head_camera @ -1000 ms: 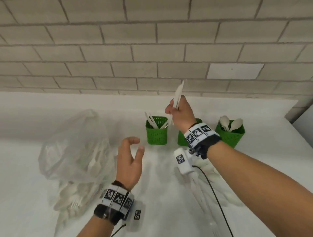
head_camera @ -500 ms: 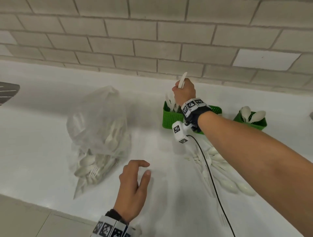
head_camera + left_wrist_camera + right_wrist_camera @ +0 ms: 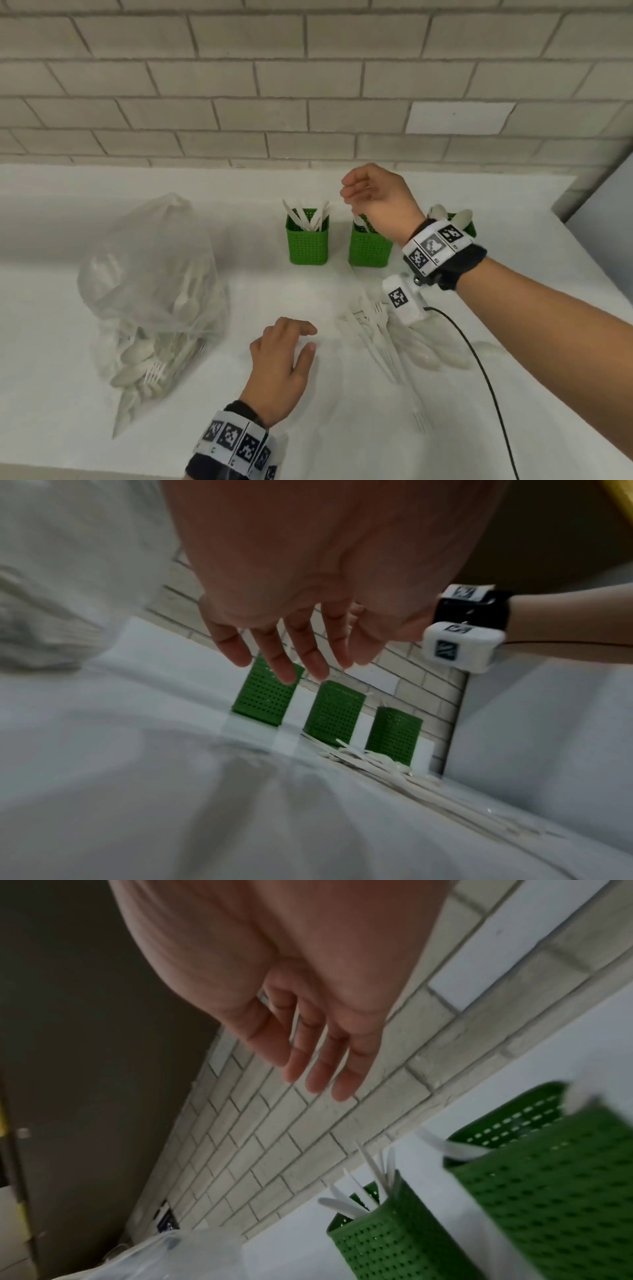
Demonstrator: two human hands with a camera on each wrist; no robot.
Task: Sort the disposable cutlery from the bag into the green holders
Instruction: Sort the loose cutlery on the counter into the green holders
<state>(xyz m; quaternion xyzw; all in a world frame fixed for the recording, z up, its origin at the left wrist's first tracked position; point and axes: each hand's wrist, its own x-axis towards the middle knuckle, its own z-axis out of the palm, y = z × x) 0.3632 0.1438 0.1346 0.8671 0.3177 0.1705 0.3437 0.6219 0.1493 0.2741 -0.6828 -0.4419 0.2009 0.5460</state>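
Three green perforated holders stand in a row by the brick wall. The left holder (image 3: pixel 307 240) (image 3: pixel 383 1231) has several white knives in it. The middle holder (image 3: pixel 370 247) (image 3: pixel 548 1172) shows a white handle. The right holder (image 3: pixel 466 224), with spoons, is mostly hidden behind my wrist. My right hand (image 3: pixel 371 195) (image 3: pixel 318 1053) hovers above the middle holder with relaxed, empty fingers. My left hand (image 3: pixel 284 356) (image 3: pixel 291 653) hangs low over the counter, fingers spread, holding nothing. A clear bag (image 3: pixel 150 291) of white cutlery lies at the left. Loose forks and spoons (image 3: pixel 387 339) lie right of my left hand.
The white counter (image 3: pixel 61 342) runs up to a brick wall (image 3: pixel 274 102) behind the holders. A black cable (image 3: pixel 479 370) trails from the right wrist camera across the loose cutlery. A grey panel (image 3: pixel 603 212) bounds the counter at the right.
My right hand carried white knives down to the left holder, let them go, and moved right over the middle holder, now empty. My left hand dropped toward the counter.
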